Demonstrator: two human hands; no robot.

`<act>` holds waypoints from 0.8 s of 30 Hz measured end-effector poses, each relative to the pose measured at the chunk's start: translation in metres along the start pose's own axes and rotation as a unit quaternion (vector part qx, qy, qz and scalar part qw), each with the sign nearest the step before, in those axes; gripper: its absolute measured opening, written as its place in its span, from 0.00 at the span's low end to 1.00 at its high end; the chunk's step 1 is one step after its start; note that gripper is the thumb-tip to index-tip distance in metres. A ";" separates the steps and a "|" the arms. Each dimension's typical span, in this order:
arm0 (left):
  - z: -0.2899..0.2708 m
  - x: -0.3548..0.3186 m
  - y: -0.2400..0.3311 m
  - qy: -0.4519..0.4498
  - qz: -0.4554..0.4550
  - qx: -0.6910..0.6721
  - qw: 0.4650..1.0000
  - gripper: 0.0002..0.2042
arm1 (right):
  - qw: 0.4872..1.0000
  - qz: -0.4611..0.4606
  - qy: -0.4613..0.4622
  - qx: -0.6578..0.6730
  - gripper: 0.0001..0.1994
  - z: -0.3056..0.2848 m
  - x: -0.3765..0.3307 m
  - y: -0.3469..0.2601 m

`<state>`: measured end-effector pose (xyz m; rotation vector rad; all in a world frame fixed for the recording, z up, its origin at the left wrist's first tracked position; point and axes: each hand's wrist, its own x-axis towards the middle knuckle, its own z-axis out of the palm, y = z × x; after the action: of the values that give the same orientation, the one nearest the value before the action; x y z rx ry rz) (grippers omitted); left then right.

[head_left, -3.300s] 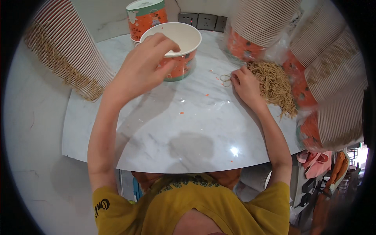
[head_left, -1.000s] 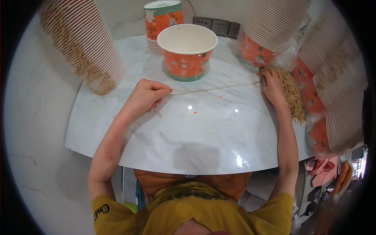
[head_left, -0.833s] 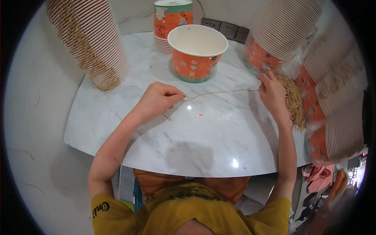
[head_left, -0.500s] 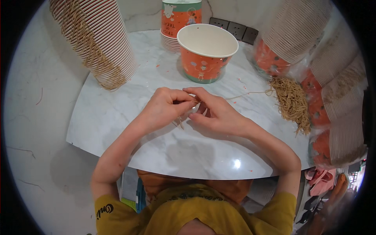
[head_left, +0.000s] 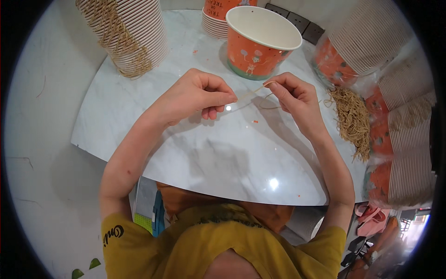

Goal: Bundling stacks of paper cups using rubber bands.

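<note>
Between my hands runs a thin tan cord (head_left: 251, 94), held above the marble-patterned table. My left hand (head_left: 200, 96) pinches one part of it between thumb and fingertips. A short way off, my right hand (head_left: 296, 95) pinches another part, with a loop of cord hanging below its fingers. Just behind the hands stands an orange paper bucket (head_left: 259, 56) with a white rim and a green base. To the right of my right hand lies a heap of tan cords (head_left: 351, 122).
At the far left a tall stack of paper buckets (head_left: 139, 35) has cords along its side. More buckets stand behind the single one (head_left: 216, 25). Bagged bucket stacks (head_left: 409, 172) line the right edge. Black sockets (head_left: 297, 21) sit by the wall. The table's front edge (head_left: 241, 199) curves near my body.
My hands have drawn apart, the right one moving farther right, and the cord now shows stretched between them. The whole view has shifted, so the bucket appears higher.
</note>
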<state>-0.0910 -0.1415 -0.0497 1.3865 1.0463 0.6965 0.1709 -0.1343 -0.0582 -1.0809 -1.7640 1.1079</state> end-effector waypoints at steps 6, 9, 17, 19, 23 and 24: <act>0.000 0.009 -0.025 0.169 0.138 0.352 0.910 0.11 | 0.997 -0.051 -0.001 -0.055 0.08 0.006 0.001 0.015; 0.007 0.008 -0.018 0.140 0.134 0.214 0.957 0.17 | 0.995 -0.064 -0.010 -0.074 0.07 0.016 -0.002 0.012; 0.034 0.005 -0.013 -0.040 0.021 -0.103 0.994 0.16 | 0.974 -0.133 0.020 -0.183 0.05 0.023 -0.012 -0.005; 0.031 0.004 -0.013 -0.038 0.026 -0.116 0.992 0.14 | 0.954 -0.158 0.025 -0.253 0.04 0.019 -0.013 -0.004; 0.024 0.002 -0.010 -0.022 -0.011 -0.053 0.998 0.07 | 0.940 -0.187 0.034 -0.284 0.04 0.009 -0.016 -0.003; 0.024 0.001 -0.009 -0.017 -0.033 -0.034 0.999 0.06 | 0.939 -0.176 0.038 -0.293 0.04 0.007 -0.017 -0.003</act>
<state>-0.0709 -0.1524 -0.0615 1.2954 1.0292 0.6520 0.1695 -0.1525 -0.0600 -1.0565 -2.1801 0.3164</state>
